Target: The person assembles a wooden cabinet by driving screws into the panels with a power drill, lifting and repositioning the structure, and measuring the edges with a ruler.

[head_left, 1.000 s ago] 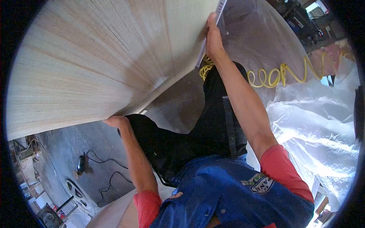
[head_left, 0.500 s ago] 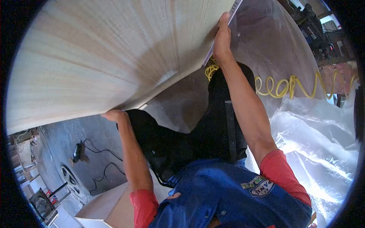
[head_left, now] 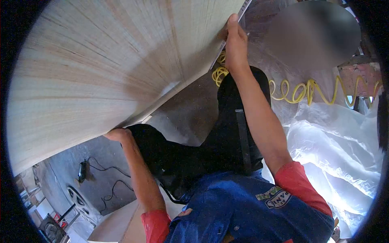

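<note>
The left hand [head_left: 117,135] is curled round the near edge of the wood-grained panel [head_left: 101,73], fingers out of sight beneath it, just beside the left knee [head_left: 142,133] — while the right hand [head_left: 237,46], farther out, grips the panel's right edge with the thumb toward its face. The panel lies ahead and mostly to the left, its near edge slanting from far left up to the corner just below the right hand; its long axis cannot be told, as it runs out of view. Beyond the right edge, a yellow spiral hose [head_left: 310,92] crosses before translucent plastic sheeting [head_left: 332,150].
</note>
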A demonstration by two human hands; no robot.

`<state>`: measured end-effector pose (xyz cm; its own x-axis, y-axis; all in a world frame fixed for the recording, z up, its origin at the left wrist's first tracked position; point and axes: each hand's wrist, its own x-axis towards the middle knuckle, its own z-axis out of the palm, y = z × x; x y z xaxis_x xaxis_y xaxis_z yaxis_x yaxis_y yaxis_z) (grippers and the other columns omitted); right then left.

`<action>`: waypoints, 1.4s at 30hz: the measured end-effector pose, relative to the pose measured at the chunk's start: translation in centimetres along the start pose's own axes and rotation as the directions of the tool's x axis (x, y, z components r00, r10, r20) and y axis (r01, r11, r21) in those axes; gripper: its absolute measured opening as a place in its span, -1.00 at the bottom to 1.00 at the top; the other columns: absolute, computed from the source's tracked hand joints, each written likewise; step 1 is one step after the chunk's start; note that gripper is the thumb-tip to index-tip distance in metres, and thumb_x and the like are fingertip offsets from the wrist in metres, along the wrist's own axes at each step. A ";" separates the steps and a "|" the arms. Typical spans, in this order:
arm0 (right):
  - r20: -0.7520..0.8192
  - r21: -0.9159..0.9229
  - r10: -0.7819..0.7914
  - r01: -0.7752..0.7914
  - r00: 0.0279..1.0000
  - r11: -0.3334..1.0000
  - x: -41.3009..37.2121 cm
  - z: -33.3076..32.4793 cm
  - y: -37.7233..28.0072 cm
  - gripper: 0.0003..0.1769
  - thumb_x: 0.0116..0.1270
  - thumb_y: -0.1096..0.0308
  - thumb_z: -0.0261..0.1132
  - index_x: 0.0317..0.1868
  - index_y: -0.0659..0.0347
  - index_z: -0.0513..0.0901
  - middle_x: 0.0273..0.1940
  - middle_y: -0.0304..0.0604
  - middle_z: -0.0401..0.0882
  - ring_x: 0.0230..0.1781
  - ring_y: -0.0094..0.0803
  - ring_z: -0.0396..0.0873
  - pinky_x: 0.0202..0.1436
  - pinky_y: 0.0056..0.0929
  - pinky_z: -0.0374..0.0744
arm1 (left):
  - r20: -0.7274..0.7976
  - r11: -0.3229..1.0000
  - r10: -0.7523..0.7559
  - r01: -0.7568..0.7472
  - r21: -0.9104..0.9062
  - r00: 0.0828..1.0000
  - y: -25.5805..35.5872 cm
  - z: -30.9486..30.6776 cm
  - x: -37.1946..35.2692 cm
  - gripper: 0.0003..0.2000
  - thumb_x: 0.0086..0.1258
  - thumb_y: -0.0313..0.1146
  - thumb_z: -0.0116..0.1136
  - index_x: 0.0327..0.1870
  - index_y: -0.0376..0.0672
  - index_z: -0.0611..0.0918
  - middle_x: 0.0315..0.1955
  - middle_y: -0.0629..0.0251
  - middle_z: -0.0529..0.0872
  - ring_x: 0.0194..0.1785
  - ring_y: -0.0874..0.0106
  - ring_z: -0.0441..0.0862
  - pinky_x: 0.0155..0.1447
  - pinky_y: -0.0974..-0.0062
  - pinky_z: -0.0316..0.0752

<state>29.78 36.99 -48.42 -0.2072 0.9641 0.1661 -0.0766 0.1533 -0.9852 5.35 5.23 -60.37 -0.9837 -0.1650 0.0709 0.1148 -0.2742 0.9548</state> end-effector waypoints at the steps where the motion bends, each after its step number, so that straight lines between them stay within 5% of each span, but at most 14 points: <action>1: -0.083 -0.065 -0.116 0.111 0.990 0.992 -0.2 0.0 0.1 -0.39 0.46 -0.10 0.03 -0.03 0.37 0.64 -0.09 -0.06 0.64 -0.05 -0.43 0.54 0.13 -0.43 0.44 | 0.027 1.000 0.002 -0.001 -0.022 1.000 -0.6 -0.5 0.4 -0.51 0.44 -0.11 -0.18 0.22 -0.31 0.40 0.17 -0.01 0.49 0.14 0.02 0.51 0.16 0.08 0.51; 7: -0.236 -0.052 -0.513 0.516 0.825 0.855 -0.1 -2.6 -5.4 -0.54 0.52 0.08 0.03 0.17 0.27 0.52 0.04 -0.10 0.57 0.12 -0.46 0.43 0.21 -0.43 0.39 | 0.014 0.999 -0.042 0.042 -0.012 0.999 0.1 -0.1 -0.1 -0.47 0.50 -0.06 -0.27 0.31 -0.30 0.31 0.24 0.00 0.42 0.23 0.09 0.44 0.29 0.19 0.39; 10: -0.052 -0.057 -0.388 0.385 0.920 0.921 1.0 -2.0 -2.7 -0.58 0.49 0.12 0.08 0.10 0.31 0.53 0.01 -0.15 0.58 0.04 -0.49 0.46 0.18 -0.44 0.40 | 0.007 0.998 -0.058 0.058 -0.028 0.998 -0.2 -0.3 0.2 -0.47 0.50 -0.06 -0.28 0.31 -0.30 0.31 0.24 0.00 0.42 0.23 0.09 0.43 0.30 0.19 0.38; 11: 0.023 -0.084 -0.204 0.205 0.979 0.975 -0.4 -0.7 -3.5 -0.60 0.49 0.12 0.09 0.08 0.27 0.55 -0.06 -0.24 0.57 -0.02 -0.54 0.44 0.12 -0.48 0.40 | -0.007 0.996 -0.069 0.069 -0.048 0.998 -0.1 -0.1 0.3 -0.47 0.50 -0.06 -0.28 0.31 -0.30 0.31 0.25 0.00 0.41 0.24 0.10 0.43 0.30 0.19 0.38; 15: -0.013 0.122 -0.329 0.328 0.944 0.937 0.7 0.6 -1.2 -0.59 0.48 0.10 0.10 0.05 0.29 0.56 -0.14 -0.28 0.56 -0.10 -0.54 0.42 0.06 -0.50 0.40 | -0.020 0.997 -0.077 0.077 0.006 0.997 -0.6 -0.8 1.0 -0.47 0.50 -0.07 -0.27 0.33 -0.29 0.30 0.27 -0.02 0.38 0.24 0.08 0.42 0.31 0.13 0.37; 19: -0.009 0.088 -0.179 0.179 0.984 0.980 0.8 0.5 -1.9 -0.60 0.45 0.12 0.15 -0.01 0.33 0.59 -0.18 -0.28 0.57 -0.13 -0.54 0.42 0.04 -0.51 0.39 | 0.116 0.994 0.100 -0.104 0.027 0.988 -0.3 -0.7 0.7 -0.46 0.48 -0.03 -0.23 0.32 -0.26 0.30 0.23 -0.03 0.41 0.16 -0.01 0.48 0.19 0.02 0.48; 21: -0.017 0.121 -0.177 0.177 0.984 0.977 0.6 0.9 -1.3 -0.60 0.44 0.12 0.16 -0.03 0.34 0.59 -0.19 -0.28 0.56 -0.13 -0.53 0.42 0.04 -0.51 0.39 | 0.052 1.000 -0.010 0.009 0.006 0.999 1.3 0.0 -0.3 -0.44 0.49 -0.02 -0.26 0.34 -0.25 0.27 0.24 -0.03 0.40 0.17 -0.01 0.48 0.19 0.01 0.48; 25: -0.044 0.143 -0.140 0.145 0.989 0.979 0.5 0.5 -1.6 -0.59 0.44 0.14 0.17 0.02 0.36 0.60 -0.11 -0.24 0.60 -0.08 -0.50 0.46 0.10 -0.49 0.41 | 0.113 0.991 0.041 -0.026 -0.133 0.993 1.5 -0.5 0.1 -0.45 0.50 -0.01 -0.29 0.33 -0.25 0.27 0.26 -0.04 0.37 0.20 0.03 0.45 0.23 0.01 0.45; 28: -0.069 0.043 -0.109 0.113 0.992 0.993 0.7 -0.5 -2.5 -0.63 0.43 0.17 0.19 0.00 0.32 0.63 -0.09 -0.25 0.61 -0.07 -0.50 0.49 0.09 -0.47 0.44 | 0.009 0.944 -0.121 0.118 -0.307 0.993 6.4 -0.3 0.6 -0.49 0.51 -0.04 -0.25 0.27 -0.27 0.35 0.18 0.06 0.46 0.23 0.19 0.44 0.26 0.19 0.39; 30: -0.021 0.027 -0.208 0.209 0.978 0.978 1.9 -0.6 -2.8 -0.62 0.50 0.06 0.05 -0.05 0.19 0.61 -0.17 -0.35 0.55 -0.15 -0.56 0.46 -0.04 -0.53 0.43 | 0.143 0.900 0.028 0.037 -0.433 0.989 9.2 -0.4 2.7 -0.52 0.51 -0.06 -0.25 0.21 -0.29 0.41 0.10 0.15 0.52 0.16 0.30 0.47 0.21 0.27 0.39; 32: -0.004 0.228 -0.155 0.151 0.988 0.962 1.9 0.4 -6.4 -0.56 0.49 -0.03 0.02 -0.04 0.17 0.59 -0.15 -0.34 0.57 -0.14 -0.52 0.49 -0.02 -0.42 0.45 | 0.102 0.927 0.234 -0.189 -0.325 0.967 13.4 1.2 2.6 -0.55 0.49 -0.12 -0.25 0.14 -0.33 0.46 -0.02 0.24 0.57 0.04 0.40 0.50 0.11 0.41 0.39; 35: 0.057 0.351 -0.138 0.109 0.989 0.930 3.2 1.3 -10.1 -0.24 0.45 -0.18 -0.03 0.40 0.27 0.22 0.40 -0.08 0.22 0.41 -0.26 0.15 0.44 -0.24 0.06 | 0.249 0.958 0.265 -0.225 -0.178 0.932 16.6 1.7 2.5 -0.64 0.39 -0.18 0.03 0.04 -0.28 0.55 -0.27 0.39 0.60 -0.22 0.57 0.48 -0.12 0.55 0.41; 37: 0.047 0.364 -0.183 0.154 0.982 0.919 3.0 2.2 -12.7 -0.19 0.43 -0.22 -0.02 0.40 0.30 0.20 0.40 -0.01 0.21 0.41 -0.19 0.16 0.44 -0.17 0.11 | 0.254 0.948 0.316 -0.292 -0.129 0.914 18.3 2.6 1.3 -0.72 0.32 -0.31 0.22 -0.05 -0.28 0.60 -0.28 0.37 0.65 -0.25 0.59 0.52 -0.19 0.59 0.45; 42: 0.078 0.304 -0.258 0.224 0.963 0.926 3.9 4.4 -17.7 -0.08 0.37 -0.33 -0.04 0.47 0.24 0.06 0.46 0.00 0.05 0.46 -0.11 0.04 0.47 -0.11 0.06 | 0.323 0.968 0.172 -0.099 -0.229 0.931 20.3 2.3 1.7 -0.73 0.29 -0.30 0.22 -0.09 -0.28 0.60 -0.36 0.31 0.69 -0.30 0.52 0.58 -0.19 0.52 0.48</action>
<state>26.08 37.09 -30.18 -0.2555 0.8719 0.4177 -0.4141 0.2917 -0.8622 5.73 1.60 -40.23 -0.9404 0.1058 0.3232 0.2401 -0.4666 0.8513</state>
